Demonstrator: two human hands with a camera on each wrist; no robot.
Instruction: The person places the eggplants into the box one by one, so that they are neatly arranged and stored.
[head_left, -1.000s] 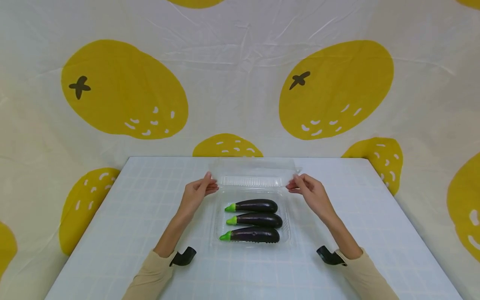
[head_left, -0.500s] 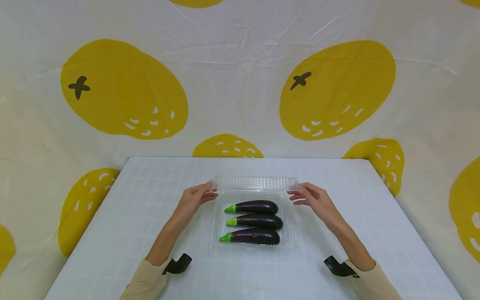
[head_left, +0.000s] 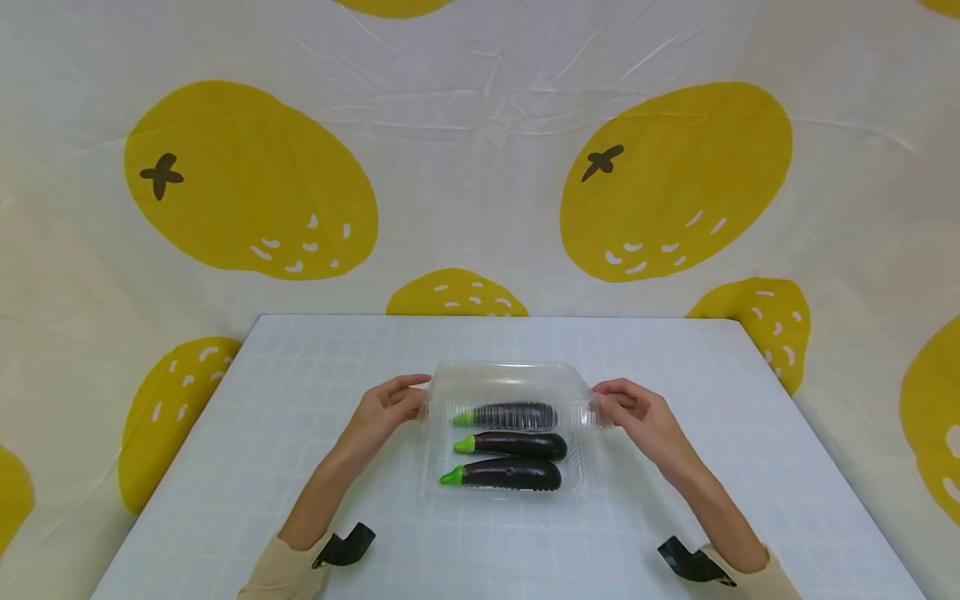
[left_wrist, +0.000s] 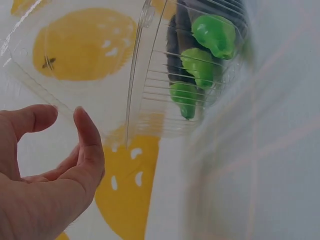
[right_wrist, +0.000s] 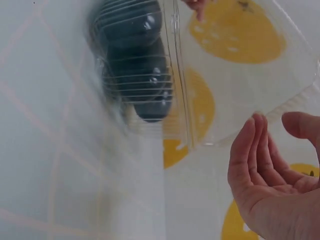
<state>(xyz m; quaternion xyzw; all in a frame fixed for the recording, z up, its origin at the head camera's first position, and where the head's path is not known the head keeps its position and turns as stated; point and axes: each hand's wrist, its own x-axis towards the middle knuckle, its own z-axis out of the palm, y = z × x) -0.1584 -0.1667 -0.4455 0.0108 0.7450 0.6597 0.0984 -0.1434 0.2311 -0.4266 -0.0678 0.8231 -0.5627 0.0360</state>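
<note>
A clear plastic clamshell container (head_left: 426, 467) stands on the table with its lid (head_left: 517, 379) tilted forward over the far part of the base. Inside, three dark eggplants (head_left: 513, 444) lie side by side, green stem ends to the left. The farthest one shows through the lid's ribbed wall. At the lid's left edge, my left hand (head_left: 386, 412) has thumb and fingers to either side of the rim. Likewise my right hand (head_left: 637, 412) pinches the right edge. The left wrist view shows the green eggplant caps (left_wrist: 200, 65) through the ribbed side; the right wrist view shows the rounded dark ends (right_wrist: 135, 65).
The table (head_left: 480, 550) has a pale checked cover. Behind it hangs a white cloth (head_left: 480, 183) printed with large yellow fruit. A black wrist camera mount (head_left: 345, 546) sits at the left sleeve, another mount (head_left: 693, 562) at the right.
The lid has swung from nearly upright at the back, forward and down over the farthest eggplant. Both hands have come nearer with it. The eggplants have stayed in place.
</note>
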